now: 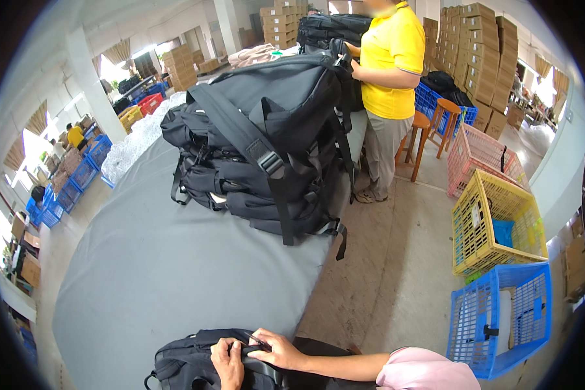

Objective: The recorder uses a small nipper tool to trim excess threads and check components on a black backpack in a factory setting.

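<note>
A black backpack (188,361) lies at the near end of the grey-covered table, partly cut off by the lower edge of the view. My left hand (229,363) is closed on the pack's upper edge, fingertips curled over the black fabric. Right beside it, my right hand (276,351) pinches a thin dark piece at the same edge; whether it is a zipper pull or a strap end, I cannot tell. A pink sleeve (429,369) covers my right upper arm. Farther up the table stands a large pile of black backpacks (260,143) with hanging straps and a buckle.
A person in a yellow shirt (390,52) stands at the table's far right side, hands on a black pack. Pink (484,162), yellow (494,224) and blue crates (500,318) line the floor to the right. Wooden stools (421,123) and stacked cartons (478,58) stand behind.
</note>
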`<state>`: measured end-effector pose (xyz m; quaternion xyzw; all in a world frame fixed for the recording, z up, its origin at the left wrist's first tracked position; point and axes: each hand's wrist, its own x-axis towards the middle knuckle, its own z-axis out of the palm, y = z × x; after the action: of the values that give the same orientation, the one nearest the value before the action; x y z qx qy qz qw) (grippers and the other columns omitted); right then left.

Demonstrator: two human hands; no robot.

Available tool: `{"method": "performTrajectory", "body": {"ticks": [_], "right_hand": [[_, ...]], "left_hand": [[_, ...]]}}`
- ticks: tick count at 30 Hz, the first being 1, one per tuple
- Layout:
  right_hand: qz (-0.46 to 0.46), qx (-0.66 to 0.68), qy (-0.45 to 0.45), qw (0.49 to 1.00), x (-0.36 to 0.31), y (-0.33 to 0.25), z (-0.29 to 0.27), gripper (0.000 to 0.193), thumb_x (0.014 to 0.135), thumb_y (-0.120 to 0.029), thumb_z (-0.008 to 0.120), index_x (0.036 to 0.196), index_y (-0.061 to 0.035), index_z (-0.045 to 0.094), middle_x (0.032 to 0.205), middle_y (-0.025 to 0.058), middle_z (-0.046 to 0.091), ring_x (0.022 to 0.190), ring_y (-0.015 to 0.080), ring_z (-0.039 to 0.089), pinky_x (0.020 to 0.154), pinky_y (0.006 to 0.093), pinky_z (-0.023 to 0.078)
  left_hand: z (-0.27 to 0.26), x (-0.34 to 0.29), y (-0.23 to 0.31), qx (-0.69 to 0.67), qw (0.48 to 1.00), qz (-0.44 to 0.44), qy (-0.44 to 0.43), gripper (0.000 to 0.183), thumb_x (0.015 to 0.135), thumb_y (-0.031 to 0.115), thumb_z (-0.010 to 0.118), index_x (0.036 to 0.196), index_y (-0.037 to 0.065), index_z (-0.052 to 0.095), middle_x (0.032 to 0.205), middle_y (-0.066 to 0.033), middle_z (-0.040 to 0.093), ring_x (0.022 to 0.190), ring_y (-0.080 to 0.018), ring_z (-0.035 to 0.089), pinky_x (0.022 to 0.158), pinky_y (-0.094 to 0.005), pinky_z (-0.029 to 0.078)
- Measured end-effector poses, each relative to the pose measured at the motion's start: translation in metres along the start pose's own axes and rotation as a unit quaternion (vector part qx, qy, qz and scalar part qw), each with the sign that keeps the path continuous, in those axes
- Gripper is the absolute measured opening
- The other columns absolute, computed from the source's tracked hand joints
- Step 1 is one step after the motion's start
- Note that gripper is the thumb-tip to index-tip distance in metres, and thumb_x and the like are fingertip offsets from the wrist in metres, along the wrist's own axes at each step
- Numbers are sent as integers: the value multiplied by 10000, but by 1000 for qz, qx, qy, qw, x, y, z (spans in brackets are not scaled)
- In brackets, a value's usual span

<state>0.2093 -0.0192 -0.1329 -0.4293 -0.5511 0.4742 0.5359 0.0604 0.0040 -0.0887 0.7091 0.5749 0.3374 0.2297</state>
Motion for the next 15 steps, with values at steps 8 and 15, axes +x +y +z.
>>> {"method": "performTrajectory", "body": {"ticks": [8,15], "right_hand": [[69,80,-33,994,-6,27,-1,214,826,-101,695,956,-36,537,892,5,519,871,86,501,791,255,430],[108,-27,9,994,12,-10,-33,264,873,-167,660,1087,-23,606,961,54,621,842,109,579,772,273,478]], "left_hand": [[8,-1,-6,35,999,-11,-25,69,841,124,598,838,56,609,810,-96,627,820,-286,536,771,-380,419],[6,22,2,-8,997,-37,-69,139,864,185,591,898,57,634,842,-83,639,820,-276,509,846,-381,368]]}}
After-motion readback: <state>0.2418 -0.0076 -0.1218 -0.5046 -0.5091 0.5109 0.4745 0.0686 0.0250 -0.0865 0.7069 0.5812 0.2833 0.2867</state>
